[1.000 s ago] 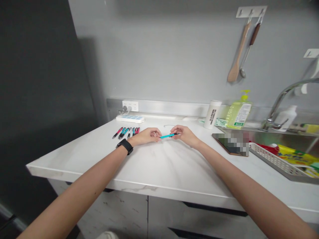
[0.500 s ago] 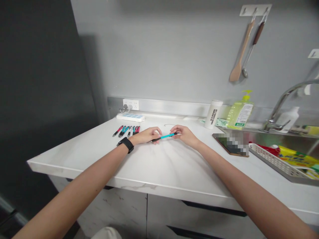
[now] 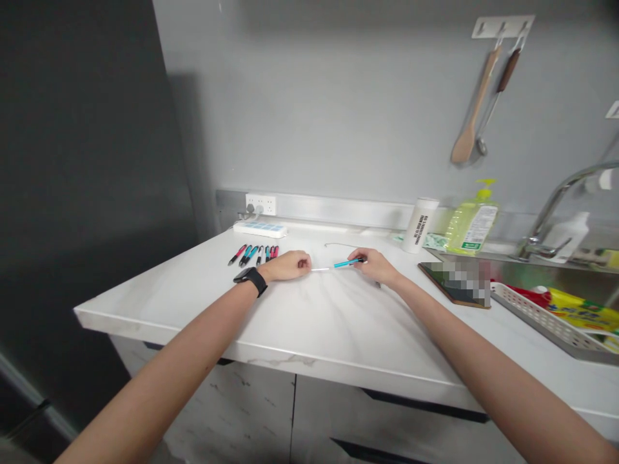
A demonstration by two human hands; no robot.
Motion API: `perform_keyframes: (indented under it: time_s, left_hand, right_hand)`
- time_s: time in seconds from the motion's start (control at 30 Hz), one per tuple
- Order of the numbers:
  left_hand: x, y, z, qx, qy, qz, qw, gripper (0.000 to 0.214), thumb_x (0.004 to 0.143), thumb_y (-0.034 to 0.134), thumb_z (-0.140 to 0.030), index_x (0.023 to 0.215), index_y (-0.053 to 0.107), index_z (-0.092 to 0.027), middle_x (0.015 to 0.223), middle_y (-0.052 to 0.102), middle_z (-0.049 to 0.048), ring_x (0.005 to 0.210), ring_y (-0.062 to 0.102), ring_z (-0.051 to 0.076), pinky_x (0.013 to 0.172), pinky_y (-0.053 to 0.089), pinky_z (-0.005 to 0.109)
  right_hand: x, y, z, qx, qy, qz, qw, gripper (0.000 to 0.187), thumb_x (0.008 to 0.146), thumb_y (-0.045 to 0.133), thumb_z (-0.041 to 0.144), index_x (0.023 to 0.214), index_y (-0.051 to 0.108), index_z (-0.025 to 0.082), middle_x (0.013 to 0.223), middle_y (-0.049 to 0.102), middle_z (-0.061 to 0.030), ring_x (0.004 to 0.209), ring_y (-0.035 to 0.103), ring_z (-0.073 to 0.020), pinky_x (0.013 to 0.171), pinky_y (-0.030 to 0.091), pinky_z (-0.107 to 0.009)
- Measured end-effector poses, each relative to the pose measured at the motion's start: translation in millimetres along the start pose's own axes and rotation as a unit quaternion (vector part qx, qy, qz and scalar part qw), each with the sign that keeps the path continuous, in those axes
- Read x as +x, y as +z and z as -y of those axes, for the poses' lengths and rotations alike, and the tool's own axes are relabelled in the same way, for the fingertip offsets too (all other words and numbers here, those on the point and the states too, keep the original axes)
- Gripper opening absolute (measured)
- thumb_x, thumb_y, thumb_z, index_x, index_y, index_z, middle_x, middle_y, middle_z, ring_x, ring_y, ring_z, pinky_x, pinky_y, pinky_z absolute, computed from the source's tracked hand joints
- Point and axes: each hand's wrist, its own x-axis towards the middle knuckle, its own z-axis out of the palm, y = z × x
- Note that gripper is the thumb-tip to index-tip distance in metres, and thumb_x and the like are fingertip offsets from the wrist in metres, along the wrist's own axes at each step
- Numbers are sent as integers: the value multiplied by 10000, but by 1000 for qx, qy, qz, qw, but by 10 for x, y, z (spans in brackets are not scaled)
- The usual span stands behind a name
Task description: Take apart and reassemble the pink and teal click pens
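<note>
Above the white countertop (image 3: 309,316), my right hand (image 3: 374,265) is closed around the turquoise barrel (image 3: 344,263) of a pen. A thin white refill (image 3: 321,269) sticks out of the barrel's left end and reaches the fingers of my left hand (image 3: 296,265). Those fingers are pinched together at the refill's other end; what else they cover is hidden. A black watch is on my left wrist. Left of that hand lie several pens (image 3: 250,254) with red, turquoise and white barrels, side by side.
A power strip (image 3: 260,229) lies behind the pens by the wall. To the right stand a white bottle (image 3: 420,225) and a green pump bottle (image 3: 472,222). A dark flat device (image 3: 452,283) and a perforated tray (image 3: 536,316) lie beside the sink.
The pen has come apart: my hands have moved away from each other, and the white refill now shows between them. The black grip is no longer visible beside my left fingers.
</note>
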Motion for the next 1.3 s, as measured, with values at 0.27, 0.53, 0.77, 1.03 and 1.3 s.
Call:
perform_keyframes:
  time_s: [0.27, 0.53, 0.77, 1.03, 1.3]
  left_hand:
    - [25, 37, 65, 69, 42, 0, 997, 118, 730, 477, -199, 758, 583, -157, 744, 559, 26, 659, 490, 131, 638, 381, 238]
    - [25, 9, 17, 67, 28, 11, 997, 110, 734, 480, -222, 770, 563, -159, 733, 546, 21, 655, 481, 136, 621, 364, 246]
    - [35, -21, -14, 59, 4, 26, 998, 155, 753, 496, -288, 821, 564, -166, 736, 543, 13, 651, 477, 134, 607, 348, 241]
    - [73, -12, 33, 56, 4, 26, 998, 183, 746, 503, -312, 844, 563, -169, 733, 539, 7, 652, 476, 133, 606, 342, 234]
    - [29, -19, 26, 50, -4, 12, 999, 184, 733, 505, -300, 850, 563, -170, 728, 541, 4, 655, 483, 134, 607, 349, 233]
  right_hand:
    - [8, 14, 21, -100, -34, -7, 994, 288, 629, 484, 3, 738, 681, 182, 797, 686, -34, 713, 590, -156, 718, 453, -266]
    - [15, -45, 50, -29, -15, -71, 997, 197, 636, 532, 45, 715, 648, 183, 746, 661, -22, 695, 575, -149, 737, 458, -293]
    - [-85, -77, 192, 346, 161, 99, 919, 85, 698, 656, 202, 761, 650, 145, 779, 654, -48, 631, 565, -89, 620, 489, -199]
    - [-138, -96, 204, 436, 181, 161, 867, 192, 684, 678, 96, 863, 640, 153, 797, 655, -20, 610, 585, -54, 581, 508, -139]
    - [-142, -115, 253, 467, 187, 125, 855, 185, 718, 644, 79, 884, 626, 158, 810, 674, -32, 631, 610, -71, 611, 528, -154]
